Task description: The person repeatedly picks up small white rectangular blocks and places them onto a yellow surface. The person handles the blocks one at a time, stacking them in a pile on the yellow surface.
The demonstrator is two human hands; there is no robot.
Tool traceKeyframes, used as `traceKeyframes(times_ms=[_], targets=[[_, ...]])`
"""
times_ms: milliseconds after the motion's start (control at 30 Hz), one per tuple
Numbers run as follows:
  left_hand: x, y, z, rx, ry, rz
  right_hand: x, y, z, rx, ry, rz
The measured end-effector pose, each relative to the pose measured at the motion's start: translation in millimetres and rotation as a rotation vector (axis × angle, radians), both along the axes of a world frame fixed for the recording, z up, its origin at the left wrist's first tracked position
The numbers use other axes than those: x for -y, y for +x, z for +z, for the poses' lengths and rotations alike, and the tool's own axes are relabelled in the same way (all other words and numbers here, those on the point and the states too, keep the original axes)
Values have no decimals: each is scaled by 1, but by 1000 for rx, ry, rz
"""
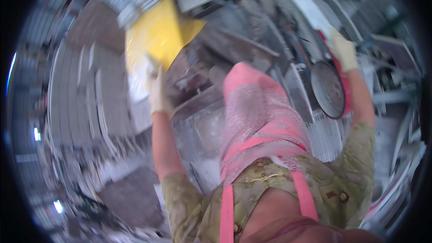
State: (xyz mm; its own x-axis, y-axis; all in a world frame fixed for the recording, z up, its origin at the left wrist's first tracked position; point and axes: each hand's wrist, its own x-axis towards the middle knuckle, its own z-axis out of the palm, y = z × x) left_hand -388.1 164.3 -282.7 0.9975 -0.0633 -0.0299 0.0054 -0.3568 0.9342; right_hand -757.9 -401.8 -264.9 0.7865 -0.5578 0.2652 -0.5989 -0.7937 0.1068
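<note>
Pretty blurry, everything smeared by motion. Left hand (157,91) in a pale thin glove, raised and closed around the lower edge of a yellow sheet (155,36), flat and smooth-looking, bent into a rough diamond shape, sitting up top left of centre. Right hand (344,50), also pale-gloved, stretched far out to the right, fingers wrapped on the white rim of something long and pale; can't tell exactly what. Just below that hand, a round dark sieve (328,89), fine mesh with a thin black rim, red backing peeking out behind it. Pink apron (261,117) down the middle, woven and lightly patterned, straps over an olive embroidered top. Grey metal desk (198,126) below, dull and scuffed. Corrugated grey sheeting (76,99) off to the left.
</note>
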Motion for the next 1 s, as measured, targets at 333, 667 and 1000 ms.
traceKeyframes(times_ms=[333, 667, 1000], targets=[[20, -16, 20, 247, 291, 49, -115, 175, 76, 716, 1084, 455], [3, -17, 44, 74, 650, -278, -422, 308, 45, 614, 1641, 526], [20, -4, -30, 40, -434, 15, -411, 310, 39, 203, 970, 823]])
